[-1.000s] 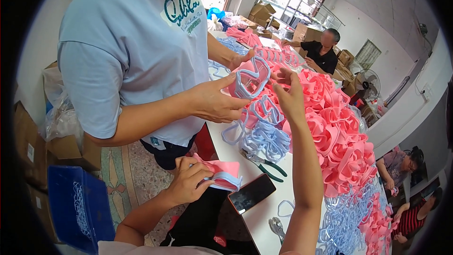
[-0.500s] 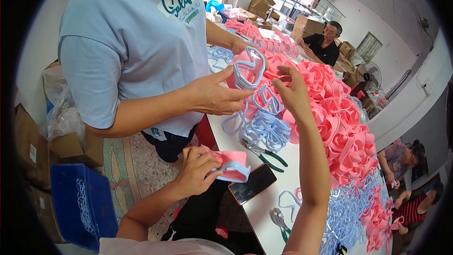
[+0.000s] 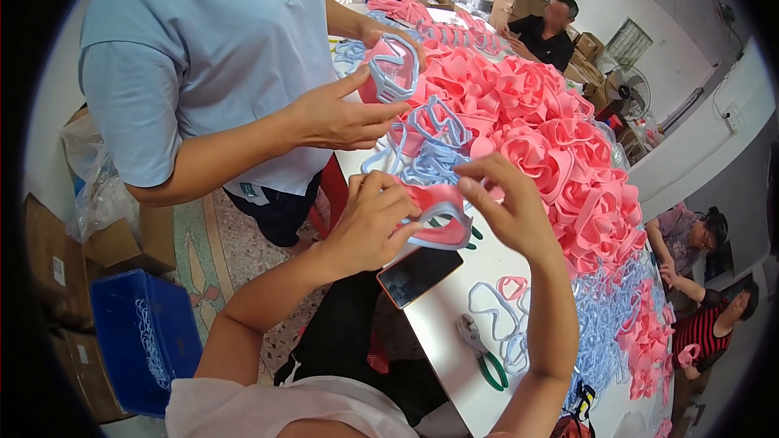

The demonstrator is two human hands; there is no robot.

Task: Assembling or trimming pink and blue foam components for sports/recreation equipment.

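Note:
My left hand (image 3: 369, 223) pinches a goggle body with a pink skirt and pale blue frame (image 3: 454, 233), held above the table's near edge. My right hand (image 3: 515, 211) is raised just beside the goggle's right end, thumb and fingers apart, with nothing seen between them. Beyond, a co-worker in a light blue shirt holds another pink and blue goggle (image 3: 393, 73). Between the two goggles lie loose pale blue frames (image 3: 438, 126). Below my hands, a dark phone (image 3: 419, 276) rests at the table edge, and green-handled pliers (image 3: 483, 353) lie to its right.
A large heap of pink goggle skirts (image 3: 560, 170) covers the table (image 3: 442, 349) on the right, with tangled pale blue frames (image 3: 604, 332) nearer me. At floor level on the left stand a blue bin (image 3: 109, 332) and cardboard boxes (image 3: 53, 251). Other people sit around the table.
My left hand has lifted the goggle up and to the right. My right hand has come down beside it. The view has shifted slightly; the co-worker still holds the other goggle.

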